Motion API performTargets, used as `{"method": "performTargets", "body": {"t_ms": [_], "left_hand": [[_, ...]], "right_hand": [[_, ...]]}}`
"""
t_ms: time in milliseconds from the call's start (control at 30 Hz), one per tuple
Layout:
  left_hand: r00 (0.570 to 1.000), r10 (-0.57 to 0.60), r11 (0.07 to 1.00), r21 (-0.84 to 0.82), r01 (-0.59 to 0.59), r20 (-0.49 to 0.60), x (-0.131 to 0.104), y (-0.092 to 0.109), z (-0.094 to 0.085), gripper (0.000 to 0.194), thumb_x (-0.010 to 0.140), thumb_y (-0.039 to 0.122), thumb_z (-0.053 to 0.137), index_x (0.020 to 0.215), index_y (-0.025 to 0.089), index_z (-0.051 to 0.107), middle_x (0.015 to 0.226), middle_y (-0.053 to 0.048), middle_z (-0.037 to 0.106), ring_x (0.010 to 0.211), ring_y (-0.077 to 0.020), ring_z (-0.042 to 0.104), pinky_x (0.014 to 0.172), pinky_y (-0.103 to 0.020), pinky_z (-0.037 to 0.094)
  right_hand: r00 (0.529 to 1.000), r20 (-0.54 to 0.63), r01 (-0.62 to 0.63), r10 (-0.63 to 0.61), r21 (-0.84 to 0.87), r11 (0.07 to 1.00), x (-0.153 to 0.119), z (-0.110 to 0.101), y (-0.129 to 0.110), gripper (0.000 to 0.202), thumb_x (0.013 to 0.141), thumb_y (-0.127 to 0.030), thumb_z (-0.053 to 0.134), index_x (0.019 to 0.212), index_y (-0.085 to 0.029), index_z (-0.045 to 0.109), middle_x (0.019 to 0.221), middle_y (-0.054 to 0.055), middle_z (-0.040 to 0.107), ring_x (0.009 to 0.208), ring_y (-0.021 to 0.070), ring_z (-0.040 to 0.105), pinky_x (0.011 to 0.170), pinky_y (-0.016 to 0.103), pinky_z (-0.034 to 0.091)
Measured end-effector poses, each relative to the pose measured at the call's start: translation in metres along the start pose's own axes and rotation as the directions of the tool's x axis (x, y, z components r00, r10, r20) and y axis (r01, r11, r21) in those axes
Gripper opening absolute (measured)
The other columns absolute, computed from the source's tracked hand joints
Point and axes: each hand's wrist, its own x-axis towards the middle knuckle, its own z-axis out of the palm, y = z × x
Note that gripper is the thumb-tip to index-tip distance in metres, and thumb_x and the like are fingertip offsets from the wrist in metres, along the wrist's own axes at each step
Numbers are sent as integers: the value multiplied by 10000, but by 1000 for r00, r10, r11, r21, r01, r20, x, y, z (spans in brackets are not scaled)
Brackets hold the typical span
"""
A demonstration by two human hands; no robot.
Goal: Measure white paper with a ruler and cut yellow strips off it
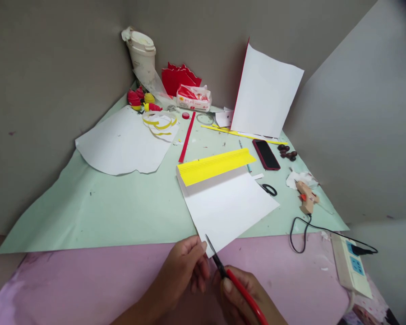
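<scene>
A sheet of paper (228,198), white on this side, lies towards me with its far edge curled over to show a yellow, lined face (216,166). My left hand (189,264) pinches the sheet's near corner between thumb and fingers. In my right hand (240,293) are red-handled scissors (219,264), their dark blades at that same corner, just right of my left fingertips. Whether the blades have the paper between them I cannot tell. A second pair of scissors with a black handle (269,189) is partly covered by the sheet's right side.
A glue gun (307,197) on a black cord and a power strip (352,264) are at the right. Behind the sheet lie a phone (266,154), a red strip (187,137) and a tissue pack (194,98). A large white paper piece (122,144) covers the left; a bucket (142,56) stands behind.
</scene>
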Motion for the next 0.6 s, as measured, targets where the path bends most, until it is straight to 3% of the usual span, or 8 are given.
{"method": "performTargets", "body": {"t_ms": [600], "left_hand": [[1000, -7, 1000, 5, 7, 12, -1, 1, 0, 367, 822, 526, 544, 670, 195, 499, 518, 22, 593, 354, -80, 483, 367, -190, 268]], "right_hand": [[1000, -19, 15, -15, 2, 1000, 0, 4, 8, 496, 870, -667, 617, 883, -172, 618, 502, -86, 355, 451, 73, 229, 461, 246, 162]]}}
